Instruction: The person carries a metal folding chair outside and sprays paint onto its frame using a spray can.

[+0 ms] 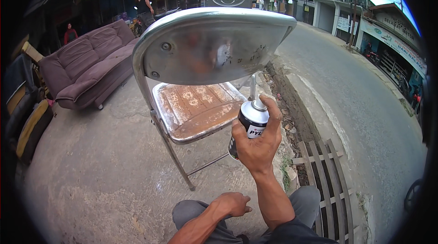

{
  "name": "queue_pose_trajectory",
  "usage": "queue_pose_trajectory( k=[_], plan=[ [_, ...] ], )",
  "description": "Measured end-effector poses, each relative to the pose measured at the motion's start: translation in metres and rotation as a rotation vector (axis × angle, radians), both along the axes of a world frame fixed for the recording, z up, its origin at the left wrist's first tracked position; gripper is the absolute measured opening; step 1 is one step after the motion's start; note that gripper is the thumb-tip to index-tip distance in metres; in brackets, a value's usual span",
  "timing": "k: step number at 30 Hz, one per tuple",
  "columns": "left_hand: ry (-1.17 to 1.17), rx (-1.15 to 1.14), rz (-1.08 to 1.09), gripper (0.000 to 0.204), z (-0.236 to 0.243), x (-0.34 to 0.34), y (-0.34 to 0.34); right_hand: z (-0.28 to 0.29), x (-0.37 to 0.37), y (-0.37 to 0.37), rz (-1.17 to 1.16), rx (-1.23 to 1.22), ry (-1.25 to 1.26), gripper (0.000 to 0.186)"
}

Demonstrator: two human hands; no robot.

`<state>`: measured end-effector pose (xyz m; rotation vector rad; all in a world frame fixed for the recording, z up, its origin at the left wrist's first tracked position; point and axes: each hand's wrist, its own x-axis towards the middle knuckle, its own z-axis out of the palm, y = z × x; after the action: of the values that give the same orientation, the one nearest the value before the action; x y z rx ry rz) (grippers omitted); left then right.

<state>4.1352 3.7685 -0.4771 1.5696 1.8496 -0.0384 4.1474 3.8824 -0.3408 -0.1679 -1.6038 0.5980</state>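
Observation:
My right hand (261,146) is wrapped round a black spray can (247,127) with a silver top, its index finger on the nozzle. The can is tilted, just right of a folding metal chair's seat (196,109). That seat is brown, with worn, rusty-looking patches and a shiny rim. Above it the chair's silver metal backrest (205,45) faces me, showing two bolts at its left and dark scuffs at its right. My left hand (232,204) hangs loosely between my knees, finger and thumb apart, with nothing seen in it.
A purple sofa (91,59) stands at the left, beside stacked cushions (34,127). To the right, a metal grate (326,184) lies by a rough gutter (292,100) along the road (356,89). One person (146,7) stands beyond the sofa, another (70,33) behind it.

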Motion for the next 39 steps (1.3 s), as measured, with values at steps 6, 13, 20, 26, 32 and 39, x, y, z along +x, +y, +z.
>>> queue_pose_trajectory(
  k=[6, 13, 20, 26, 32, 39],
  plan=[
    [-0.008, -0.122, -0.018, 0.061, 0.001, 0.0, 0.013, 0.016, 0.002, 0.078, -0.031, -0.288, 0.056, 0.064],
    [-0.024, -0.159, -0.005, 0.06, -0.012, -0.007, 0.024, 0.025, 0.0, 0.096, 0.062, -0.248, 0.069, 0.065],
    [0.017, -0.194, -0.087, 0.059, -0.054, -0.023, 0.045, 0.012, 0.003, -0.074, 0.482, 0.213, -0.009, 0.086],
    [-0.023, -0.154, -0.204, 0.06, -0.097, -0.031, 0.062, 0.028, 0.0, -0.054, 0.413, 0.155, 0.029, 0.08],
    [-0.034, -0.187, -0.159, 0.061, -0.08, -0.027, 0.061, 0.015, 0.019, 0.036, 0.098, 0.019, 0.048, 0.07],
    [-0.007, -0.305, -0.038, 0.063, -0.045, -0.014, 0.074, 0.037, 0.004, 0.131, -0.019, -0.163, 0.071, 0.064]
  ],
)
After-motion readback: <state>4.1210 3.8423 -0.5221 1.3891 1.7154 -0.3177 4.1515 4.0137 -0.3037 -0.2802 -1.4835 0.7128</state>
